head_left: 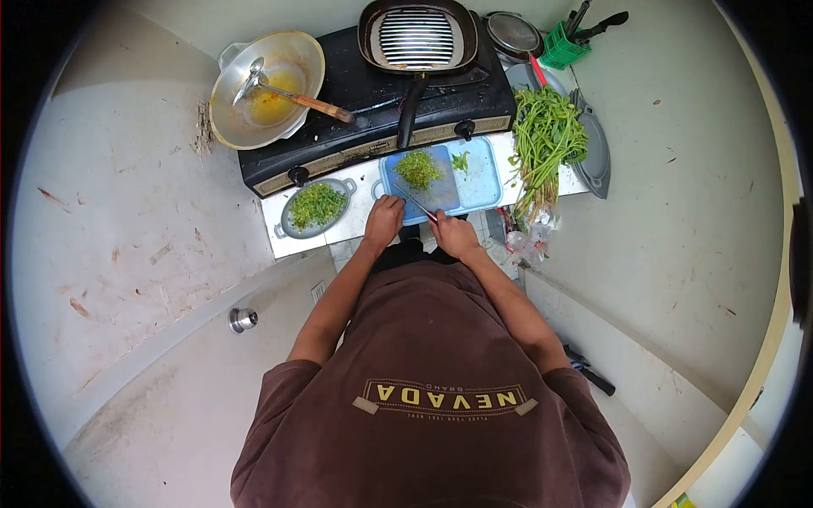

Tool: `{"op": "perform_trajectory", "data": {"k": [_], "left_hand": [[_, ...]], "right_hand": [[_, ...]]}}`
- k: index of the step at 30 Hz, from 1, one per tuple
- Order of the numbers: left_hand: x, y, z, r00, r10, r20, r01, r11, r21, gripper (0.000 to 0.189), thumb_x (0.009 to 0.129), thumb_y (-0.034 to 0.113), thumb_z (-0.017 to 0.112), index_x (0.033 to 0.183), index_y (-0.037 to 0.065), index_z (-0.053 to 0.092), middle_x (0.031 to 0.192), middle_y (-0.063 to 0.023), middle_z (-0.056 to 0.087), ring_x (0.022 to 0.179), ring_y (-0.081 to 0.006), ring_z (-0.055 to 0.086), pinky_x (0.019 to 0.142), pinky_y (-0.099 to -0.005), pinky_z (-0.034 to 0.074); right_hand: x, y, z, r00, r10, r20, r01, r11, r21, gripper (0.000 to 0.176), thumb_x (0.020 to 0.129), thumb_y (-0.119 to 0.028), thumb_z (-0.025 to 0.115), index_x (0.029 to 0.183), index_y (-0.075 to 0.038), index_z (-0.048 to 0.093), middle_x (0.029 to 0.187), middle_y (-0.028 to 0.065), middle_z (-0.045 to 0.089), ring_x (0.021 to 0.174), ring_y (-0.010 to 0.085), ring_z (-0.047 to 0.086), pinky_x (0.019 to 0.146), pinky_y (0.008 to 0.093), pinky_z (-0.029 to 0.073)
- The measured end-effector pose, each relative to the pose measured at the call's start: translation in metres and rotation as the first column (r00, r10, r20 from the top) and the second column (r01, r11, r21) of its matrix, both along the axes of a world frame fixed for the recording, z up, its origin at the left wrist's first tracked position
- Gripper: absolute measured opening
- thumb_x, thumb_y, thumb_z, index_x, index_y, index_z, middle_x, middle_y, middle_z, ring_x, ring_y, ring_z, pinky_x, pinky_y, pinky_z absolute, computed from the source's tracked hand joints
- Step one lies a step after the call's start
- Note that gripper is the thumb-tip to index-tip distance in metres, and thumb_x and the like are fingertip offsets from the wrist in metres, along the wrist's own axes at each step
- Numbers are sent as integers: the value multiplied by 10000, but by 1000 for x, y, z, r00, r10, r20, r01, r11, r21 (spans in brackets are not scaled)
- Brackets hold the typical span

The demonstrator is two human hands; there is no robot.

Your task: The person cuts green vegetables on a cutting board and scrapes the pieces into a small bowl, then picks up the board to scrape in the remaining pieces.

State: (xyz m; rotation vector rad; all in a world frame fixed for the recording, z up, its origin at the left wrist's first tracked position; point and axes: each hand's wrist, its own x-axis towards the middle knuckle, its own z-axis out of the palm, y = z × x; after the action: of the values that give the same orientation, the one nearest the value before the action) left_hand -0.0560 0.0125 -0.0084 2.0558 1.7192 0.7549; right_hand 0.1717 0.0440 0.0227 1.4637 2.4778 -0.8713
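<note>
My right hand (456, 236) is closed round the dark handle of a knife (414, 201), whose thin blade points up and left over the blue cutting board (442, 196). At the board's near left edge, my left hand (385, 220) has its fingers curled and pressed together; whatever they may hold is hidden. A heap of finely chopped greens (418, 171) lies on the board, just beyond the blade. The board rests in a light blue tray (484, 191), where a few loose leaves (460, 162) lie to the right.
More chopped greens (315, 206) fill a grey oval dish (284, 224) at left. Behind is a black stove (343, 63) with a wok (222, 102) holding a ladle (313, 105), and a grill pan (366, 38). A bundle of long-stemmed greens (549, 140) and a green knife basket (561, 49) stand right.
</note>
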Motion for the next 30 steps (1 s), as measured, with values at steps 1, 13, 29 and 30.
{"op": "perform_trajectory", "data": {"k": [1,13,29,30], "left_hand": [[-1,0,-1,1000,2,-4,-2,1000,4,181,854,35,668,1030,8,705,964,-136,650,950,-328,615,881,-428,509],[1,0,0,999,34,14,-34,999,-31,139,862,35,657,993,6,693,942,-149,633,949,-349,611,883,-445,504],[1,1,2,999,34,6,-34,999,-6,144,871,38,651,1001,-1,699,944,-149,635,935,-348,608,885,-444,507],[1,1,2,999,35,10,-35,999,-6,144,871,37,653,1001,-1,699,946,-150,636,937,-350,609,886,-444,507]], "right_hand": [[1,1,3,1000,1,15,-1,1000,-15,397,1038,-342,530,1179,25,580,828,252,731,759,443,730,672,565,581],[15,-8,-2,995,28,-94,-24,999,42,429,1057,-371,502,1171,29,604,810,249,728,745,449,725,668,555,579],[-6,-2,1,995,-65,-78,66,998,3,362,1047,-347,529,1120,5,572,794,258,720,757,465,721,676,571,576],[-5,-2,2,994,-70,-84,70,998,-1,364,1048,-348,527,1121,5,572,797,260,720,758,466,721,677,571,575]]}}
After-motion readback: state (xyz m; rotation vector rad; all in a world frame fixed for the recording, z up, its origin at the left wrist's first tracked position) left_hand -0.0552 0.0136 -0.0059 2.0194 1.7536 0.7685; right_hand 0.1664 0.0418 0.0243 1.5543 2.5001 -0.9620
